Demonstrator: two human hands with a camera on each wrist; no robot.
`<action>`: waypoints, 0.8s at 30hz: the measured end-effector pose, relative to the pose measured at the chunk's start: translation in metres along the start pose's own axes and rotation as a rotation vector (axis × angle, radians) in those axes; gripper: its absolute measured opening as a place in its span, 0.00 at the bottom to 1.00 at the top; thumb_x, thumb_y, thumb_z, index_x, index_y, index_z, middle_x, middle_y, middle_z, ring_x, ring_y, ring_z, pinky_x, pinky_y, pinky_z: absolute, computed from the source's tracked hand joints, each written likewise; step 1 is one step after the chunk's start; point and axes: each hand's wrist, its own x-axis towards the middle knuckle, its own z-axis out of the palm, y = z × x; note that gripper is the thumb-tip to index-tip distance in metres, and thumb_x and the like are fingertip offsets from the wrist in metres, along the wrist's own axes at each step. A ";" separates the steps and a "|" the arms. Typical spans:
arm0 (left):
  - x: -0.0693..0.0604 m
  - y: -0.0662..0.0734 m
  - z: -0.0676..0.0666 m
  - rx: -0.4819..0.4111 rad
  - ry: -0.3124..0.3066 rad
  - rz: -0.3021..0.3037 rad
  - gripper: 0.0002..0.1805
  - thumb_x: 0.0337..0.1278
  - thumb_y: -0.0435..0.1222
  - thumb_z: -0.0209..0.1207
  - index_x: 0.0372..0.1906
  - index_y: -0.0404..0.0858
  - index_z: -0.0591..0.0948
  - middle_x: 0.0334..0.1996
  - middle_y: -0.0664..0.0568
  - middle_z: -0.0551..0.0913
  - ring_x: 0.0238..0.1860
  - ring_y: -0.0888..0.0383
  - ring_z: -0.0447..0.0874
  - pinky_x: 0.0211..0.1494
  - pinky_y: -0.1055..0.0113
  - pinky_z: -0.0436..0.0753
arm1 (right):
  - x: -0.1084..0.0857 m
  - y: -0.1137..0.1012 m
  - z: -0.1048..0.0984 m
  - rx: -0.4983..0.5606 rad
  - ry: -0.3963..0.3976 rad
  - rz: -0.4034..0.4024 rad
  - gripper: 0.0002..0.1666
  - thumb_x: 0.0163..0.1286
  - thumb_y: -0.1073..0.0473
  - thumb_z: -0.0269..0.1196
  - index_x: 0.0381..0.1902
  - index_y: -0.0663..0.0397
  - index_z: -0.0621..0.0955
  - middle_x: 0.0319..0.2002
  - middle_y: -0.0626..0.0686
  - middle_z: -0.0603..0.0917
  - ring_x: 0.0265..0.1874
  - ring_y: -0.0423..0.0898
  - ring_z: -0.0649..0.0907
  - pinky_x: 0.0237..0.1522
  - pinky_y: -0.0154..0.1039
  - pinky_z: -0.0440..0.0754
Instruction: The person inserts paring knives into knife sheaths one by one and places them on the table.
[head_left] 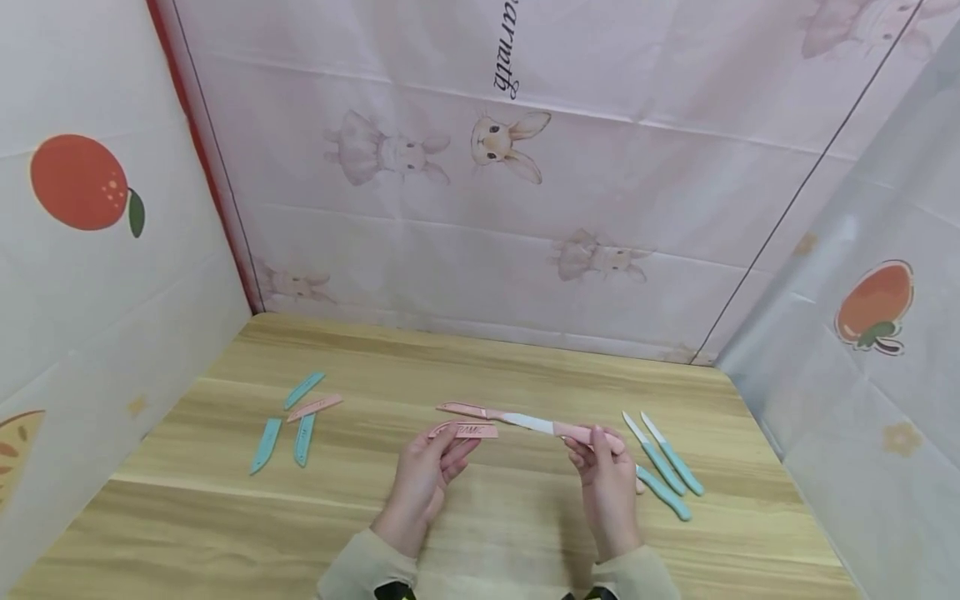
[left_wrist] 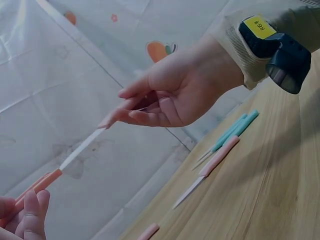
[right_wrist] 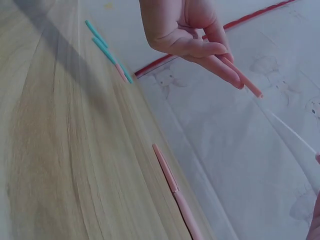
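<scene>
In the head view my left hand (head_left: 423, 479) pinches a pink blade sheath (head_left: 480, 431) marked with dark lettering. My right hand (head_left: 609, 492) grips a knife by its pink handle (head_left: 573, 432), the white blade (head_left: 528, 422) pointing left. The blade tip lies close to the sheath's end; whether they touch I cannot tell. Beyond them a sheathed pink knife (right_wrist: 166, 167) lies on the table. By my right hand are teal-handled knives (head_left: 678, 467) and a bare pink-handled knife (left_wrist: 218, 157), mostly hidden by that hand in the head view.
On the left of the wooden table (head_left: 225, 517) lie several loose sheaths: teal ones (head_left: 266, 446) and a pink one (head_left: 315, 407) crossing near two of them. Printed cloth walls (head_left: 450, 275) with rabbits and fruit enclose the table's back and sides.
</scene>
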 end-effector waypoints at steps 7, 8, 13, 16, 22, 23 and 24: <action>-0.003 0.001 -0.001 0.022 -0.009 0.009 0.20 0.68 0.34 0.48 0.56 0.22 0.66 0.40 0.43 0.84 0.38 0.60 0.85 0.32 0.78 0.82 | -0.001 0.003 0.008 -0.024 0.002 -0.008 0.09 0.74 0.60 0.49 0.36 0.61 0.68 0.33 0.50 0.84 0.27 0.40 0.84 0.30 0.27 0.82; -0.003 0.001 -0.001 0.021 -0.011 0.012 0.20 0.68 0.34 0.48 0.56 0.22 0.66 0.40 0.43 0.84 0.37 0.60 0.85 0.31 0.78 0.82 | -0.001 0.004 0.008 -0.020 0.006 -0.016 0.09 0.74 0.60 0.49 0.35 0.61 0.68 0.32 0.51 0.84 0.26 0.40 0.84 0.30 0.27 0.82; -0.003 0.002 -0.001 0.013 -0.005 0.011 0.19 0.68 0.34 0.49 0.55 0.22 0.68 0.36 0.45 0.85 0.36 0.60 0.85 0.29 0.79 0.81 | -0.001 0.004 0.007 -0.010 0.005 -0.044 0.10 0.74 0.61 0.49 0.34 0.62 0.73 0.31 0.52 0.84 0.25 0.40 0.84 0.29 0.28 0.82; -0.003 0.002 -0.001 0.019 -0.003 0.013 0.19 0.68 0.34 0.50 0.54 0.23 0.68 0.36 0.45 0.85 0.36 0.61 0.85 0.29 0.79 0.81 | -0.002 0.003 0.007 -0.017 0.012 -0.060 0.12 0.74 0.61 0.49 0.33 0.62 0.75 0.33 0.53 0.83 0.25 0.41 0.84 0.29 0.28 0.83; -0.003 0.003 -0.001 0.048 0.009 0.025 0.18 0.68 0.34 0.49 0.53 0.23 0.69 0.37 0.44 0.85 0.36 0.61 0.85 0.29 0.79 0.81 | -0.003 0.003 0.007 -0.025 -0.014 -0.072 0.13 0.74 0.62 0.49 0.32 0.63 0.77 0.35 0.53 0.81 0.25 0.40 0.84 0.30 0.28 0.83; -0.003 0.002 -0.001 0.051 0.009 0.027 0.18 0.68 0.34 0.49 0.53 0.23 0.69 0.37 0.44 0.85 0.36 0.60 0.85 0.29 0.79 0.81 | -0.003 0.004 0.007 -0.028 -0.024 -0.069 0.14 0.74 0.61 0.49 0.32 0.64 0.78 0.35 0.53 0.81 0.25 0.40 0.84 0.30 0.28 0.83; -0.003 0.002 -0.001 0.060 0.007 0.029 0.18 0.68 0.34 0.49 0.53 0.23 0.69 0.37 0.44 0.85 0.35 0.61 0.85 0.29 0.79 0.81 | -0.003 0.004 0.007 -0.035 -0.035 -0.065 0.15 0.74 0.62 0.49 0.32 0.64 0.79 0.35 0.53 0.81 0.25 0.40 0.83 0.31 0.29 0.83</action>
